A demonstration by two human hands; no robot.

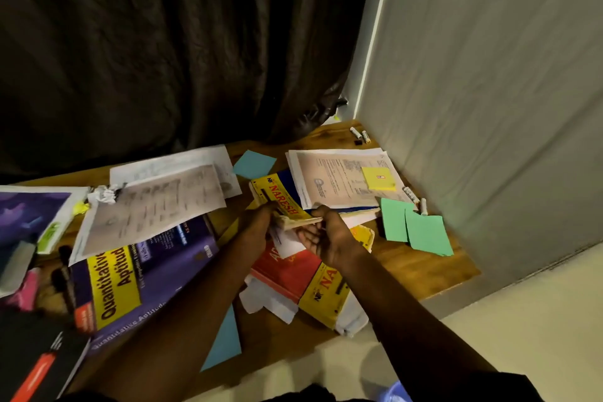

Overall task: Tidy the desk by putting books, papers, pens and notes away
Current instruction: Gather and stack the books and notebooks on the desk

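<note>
Left hand (pixel 257 227) and right hand (pixel 329 238) grip a yellow book (pixel 283 202); papers (pixel 153 206) at ten o'clock, notes (pixel 424 232) at three, lie loose.

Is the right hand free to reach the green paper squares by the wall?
Probably not yet: the right hand grips the yellow NARESH book. Once released, the way looks free: nothing covers the green paper squares on the wooden desk.

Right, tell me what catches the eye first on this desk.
At the centre, the left grip and right grip hold the yellow Naresh book, with a stack of papers lying on it. The purple Quantitative Aptitude book lies at lower left, and two green notes lie at the right, near the wall.
</note>
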